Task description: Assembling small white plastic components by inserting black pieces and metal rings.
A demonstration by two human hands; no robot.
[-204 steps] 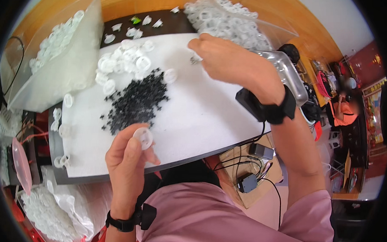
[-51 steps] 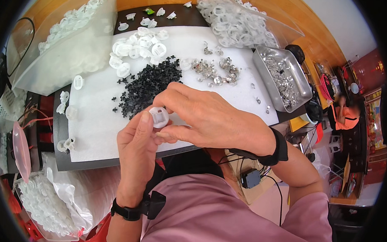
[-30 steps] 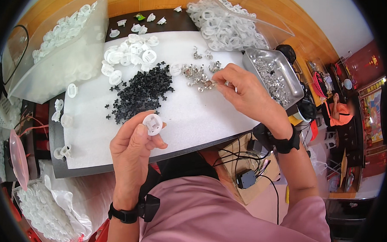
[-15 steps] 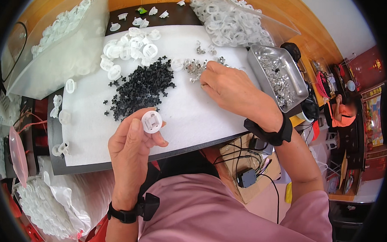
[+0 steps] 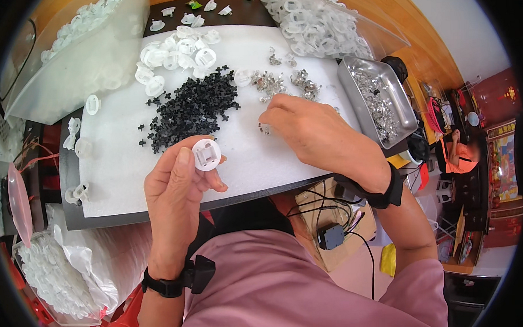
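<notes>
My left hand [image 5: 178, 183] grips a round white plastic part [image 5: 207, 155] by its edge, with its slotted face turned up. To the right, my right hand [image 5: 315, 130] pinches a small shiny metal clip [image 5: 264, 129] between its fingertips, above the white foam sheet [image 5: 244, 175]. Loose metal clips [image 5: 268, 85] lie in small heaps just beyond that hand. A pile of small black cross-shaped pieces [image 5: 193, 105] spreads beyond my left hand. More round white parts [image 5: 177, 51] are heaped behind the black pile.
A metal tray [image 5: 407, 121] of clips stands at the right. Clear bags of white parts sit at the back right [image 5: 320, 29] and back left [image 5: 86, 83]. Another bag of white pieces [image 5: 52, 280] is at lower left. Cables and a black box [image 5: 331, 237] lie below the table's front edge.
My right hand has drawn back from the metal clip heap toward me, with a clip now showing at its fingertips. My left hand still holds the round white part, slightly farther from me.
</notes>
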